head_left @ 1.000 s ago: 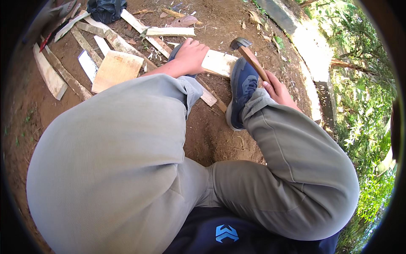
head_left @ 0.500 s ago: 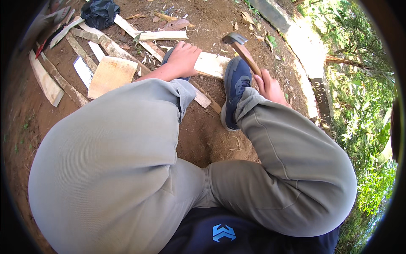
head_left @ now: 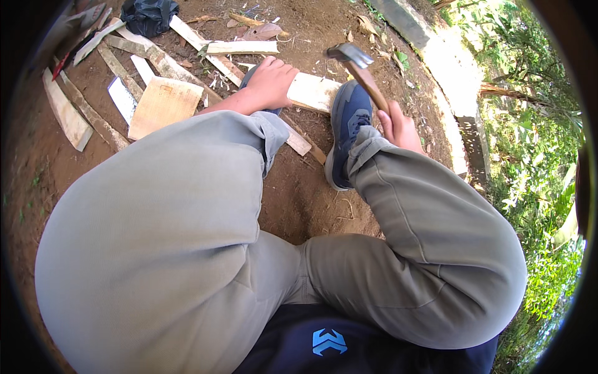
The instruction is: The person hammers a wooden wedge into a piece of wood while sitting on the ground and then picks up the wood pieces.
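A pale wooden board (head_left: 313, 92) lies across the ground between my two blue shoes. My left hand (head_left: 271, 81) is closed over its left end, fingers curled along the far side; the fingertips and whatever lies under the palm are hidden. In my right hand (head_left: 403, 129) is a claw hammer (head_left: 370, 85), gripped by its wooden handle. Its metal head is raised over the far side of the board, near the right shoe (head_left: 352, 118), and looks apart from the wood. A shorter wood strip (head_left: 297, 143) pokes out below the board, near my left trouser cuff.
Several wood strips lie scattered to the left, around a squarish wooden piece (head_left: 167, 106). Behind them sits a black plastic bag (head_left: 149, 17). Another strip (head_left: 243, 48) lies just beyond my left hand. A concrete edge (head_left: 405, 23) and green plants (head_left: 529, 156) border the right.
The hammer has tilted slightly, its head shifting a little within the space above the board. My left hand stays on the board; the view has shifted slightly.
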